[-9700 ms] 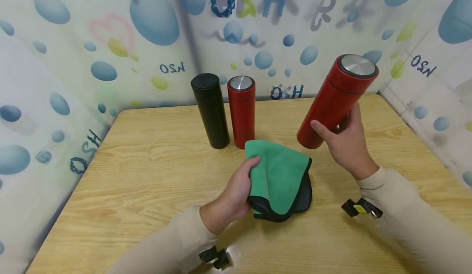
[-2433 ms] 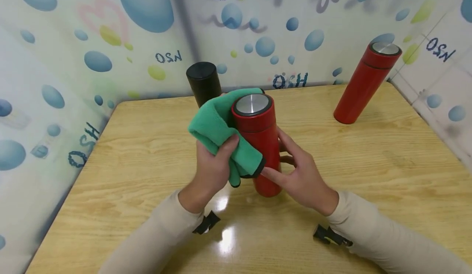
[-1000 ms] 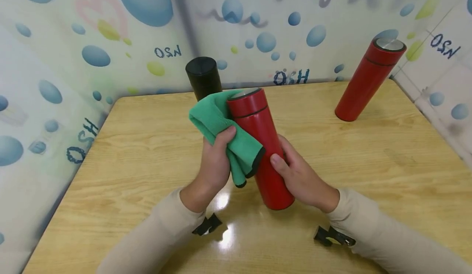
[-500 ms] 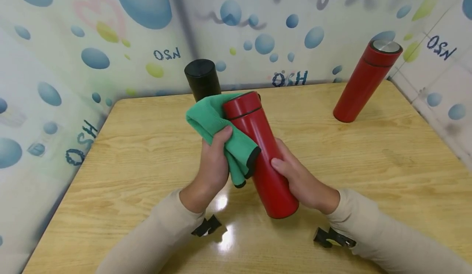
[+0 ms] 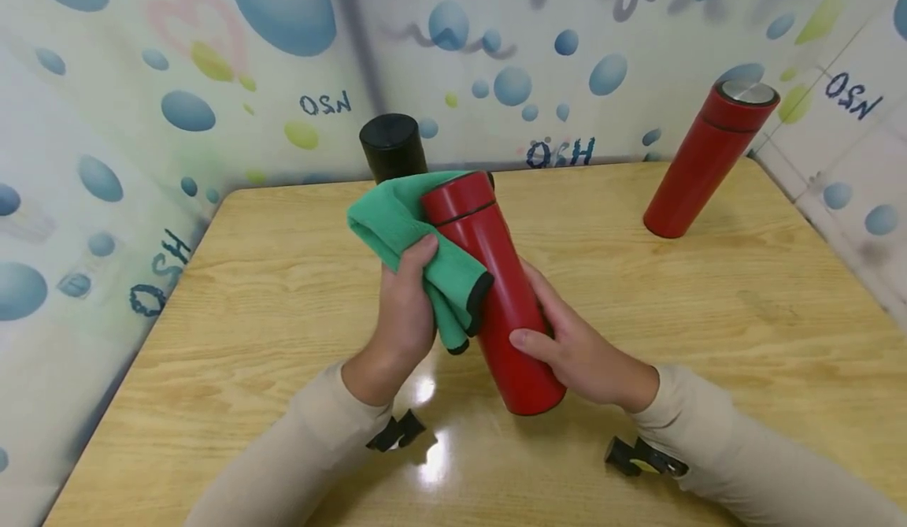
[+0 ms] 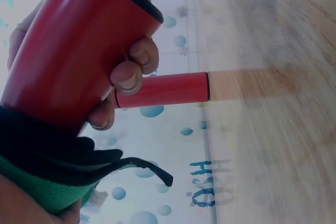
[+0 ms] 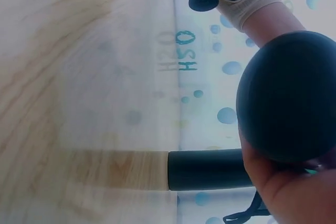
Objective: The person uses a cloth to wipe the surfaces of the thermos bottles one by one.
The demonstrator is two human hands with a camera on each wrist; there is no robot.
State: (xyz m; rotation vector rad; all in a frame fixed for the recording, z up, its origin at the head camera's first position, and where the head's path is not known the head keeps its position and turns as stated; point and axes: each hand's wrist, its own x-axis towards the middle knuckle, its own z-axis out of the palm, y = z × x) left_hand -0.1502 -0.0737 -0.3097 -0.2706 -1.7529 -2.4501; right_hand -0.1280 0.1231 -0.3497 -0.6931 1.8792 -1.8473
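A red thermos (image 5: 505, 298) is tilted between my two hands in the head view, its lid end toward the upper left. My left hand (image 5: 405, 310) holds a green cloth (image 5: 397, 212) with black edging against the upper part of the thermos. Lower down, my right hand (image 5: 584, 350) grips the red body, thumb on the near side. The left wrist view shows right fingertips (image 6: 127, 77) curled round the thermos. Its dark round base (image 7: 289, 95) faces the right wrist camera, raised off the table. The lid's top face is turned away from the head view.
A black thermos (image 5: 393, 149) stands behind the cloth, its lower part hidden. Another red thermos (image 5: 708, 161) with a silver lid top stands at the back right. The wooden table (image 5: 234, 338) ends at a patterned wall behind.
One red thermos now stands at the back right; none stands beside the black one. The held thermos has tipped further over, lid turned away, and my right thumb sits slightly lower on it.
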